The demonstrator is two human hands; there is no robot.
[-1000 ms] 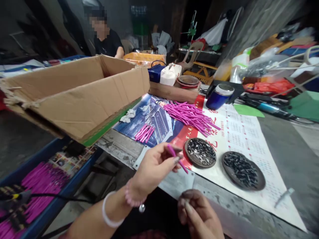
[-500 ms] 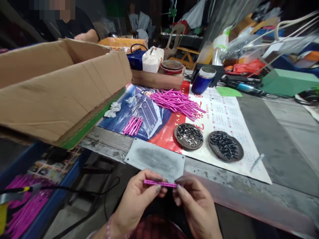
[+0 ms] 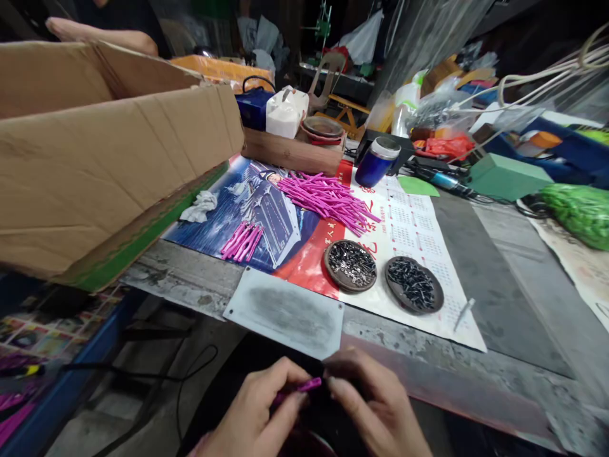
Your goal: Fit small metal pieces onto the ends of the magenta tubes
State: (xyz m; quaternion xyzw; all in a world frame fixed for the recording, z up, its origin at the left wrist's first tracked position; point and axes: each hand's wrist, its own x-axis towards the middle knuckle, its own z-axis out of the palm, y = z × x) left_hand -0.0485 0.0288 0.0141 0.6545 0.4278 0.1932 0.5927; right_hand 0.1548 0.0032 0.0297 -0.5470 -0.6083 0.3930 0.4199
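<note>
Low in front of me, my left hand pinches a thin magenta stick between thumb and fingers; most of its length is hidden in the hand. Just right of the stick's end, the thumb and fingers of my right hand are pressed together. What they hold, if anything, I cannot make out. Beyond the hands, a grey metal plate with a dark smudge lies at the table's edge. Past it stand a round dish of small shiny metal parts and a dish of dark screw-like pins.
A pile of magenta sticks and a smaller bunch lie on a poster. A large cardboard box rises at left. A blue jar stands at the back. Across the box shows another person's arm.
Both hands have moved lower. The stick spanned both hands before; now it sits in my left hand with its end just short of my right fingers. The view has shifted rightward.
</note>
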